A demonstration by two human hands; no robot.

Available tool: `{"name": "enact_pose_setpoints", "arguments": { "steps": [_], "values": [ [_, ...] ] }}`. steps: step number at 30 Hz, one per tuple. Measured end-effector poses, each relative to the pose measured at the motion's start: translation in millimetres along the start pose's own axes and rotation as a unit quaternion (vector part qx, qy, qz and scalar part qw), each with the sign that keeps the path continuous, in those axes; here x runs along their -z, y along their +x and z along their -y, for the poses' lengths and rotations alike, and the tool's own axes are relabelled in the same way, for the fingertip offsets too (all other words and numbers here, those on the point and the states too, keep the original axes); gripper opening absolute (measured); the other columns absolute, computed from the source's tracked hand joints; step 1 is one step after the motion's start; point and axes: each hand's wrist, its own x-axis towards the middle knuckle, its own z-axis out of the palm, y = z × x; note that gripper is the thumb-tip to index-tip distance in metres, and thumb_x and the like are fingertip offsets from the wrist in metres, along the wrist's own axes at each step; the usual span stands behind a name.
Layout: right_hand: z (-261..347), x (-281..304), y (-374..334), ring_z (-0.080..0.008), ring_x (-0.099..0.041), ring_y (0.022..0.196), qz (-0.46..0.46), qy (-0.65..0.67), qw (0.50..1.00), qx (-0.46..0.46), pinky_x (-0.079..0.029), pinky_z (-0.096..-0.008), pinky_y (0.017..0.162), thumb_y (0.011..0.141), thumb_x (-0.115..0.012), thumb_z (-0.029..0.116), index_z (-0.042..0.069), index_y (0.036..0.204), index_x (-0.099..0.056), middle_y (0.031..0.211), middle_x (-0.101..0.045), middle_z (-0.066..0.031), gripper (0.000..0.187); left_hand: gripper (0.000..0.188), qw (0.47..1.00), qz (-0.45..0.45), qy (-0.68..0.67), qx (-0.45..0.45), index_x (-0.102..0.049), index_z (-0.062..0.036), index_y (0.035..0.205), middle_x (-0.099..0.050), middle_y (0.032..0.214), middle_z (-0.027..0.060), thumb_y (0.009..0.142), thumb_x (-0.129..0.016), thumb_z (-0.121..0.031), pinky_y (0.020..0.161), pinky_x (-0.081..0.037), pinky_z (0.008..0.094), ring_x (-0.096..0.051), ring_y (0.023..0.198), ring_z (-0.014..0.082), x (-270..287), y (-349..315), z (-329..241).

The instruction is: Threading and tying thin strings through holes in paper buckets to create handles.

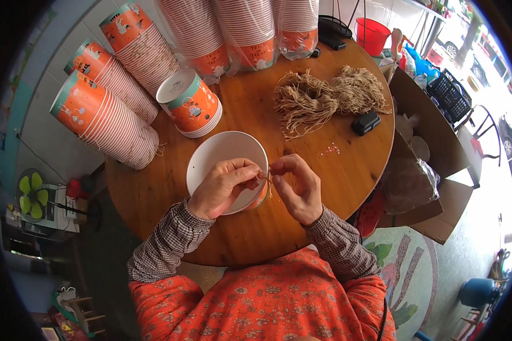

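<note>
Both my hands meet over the right rim of a white-lined paper bucket (213, 149) that lies with its mouth toward me. Pinched between the fingertips of my left hand (228, 186) is a thin tan twine cord (270, 190). My right hand (297, 189) grips the same cord at the bucket's edge, thumb and forefinger together. A short end of the cord dangles below the fingers. In the bucket's wall, on the left, shows a small dark hole. Two bundles of tan twine (307, 102) lie farther back on the right.
Stacks of orange-and-teal paper buckets (119, 119) lean at the left, beside a short upright stack (190, 108). Wrapped bucket stacks (250, 40) stand at the back. A black case (365, 122) and small scraps (331, 149) lie on the round wooden table (170, 227). Cardboard boxes (449, 142) stand right.
</note>
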Motion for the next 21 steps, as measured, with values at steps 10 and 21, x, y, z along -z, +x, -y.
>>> {"name": "enact_pose_setpoints", "arguments": {
  "steps": [10,21],
  "values": [
    [5.6,3.3,5.6,-0.0189,-0.063,0.078,0.025,-0.050,0.998,0.012,-0.051,-0.0283,0.071,0.081,-0.070,0.002,0.001,0.093,-0.065,0.085,-0.064,-0.0088,0.012,0.019,0.993,0.022,0.097,-0.058,-0.063,0.0020,0.100,-0.062,0.086,0.0015,0.096,-0.056,-0.015,0.069,-0.047,0.0219,-0.056,0.076,0.0070,-11.3,-3.8,-3.8],
    [-10.5,2.9,-2.2,-0.0140,-0.060,0.075,-0.010,0.040,0.993,-0.111,-0.049,-0.0270,0.071,0.087,-0.065,0.007,0.000,0.093,-0.062,0.081,-0.061,-0.0061,0.009,0.015,0.972,-0.037,0.210,-0.094,-0.063,0.0006,0.103,-0.064,0.094,0.0005,0.093,-0.060,-0.011,0.074,-0.045,0.0199,-0.054,0.081,0.0046,-9.7,-4.9,-0.1]
  ]
}}
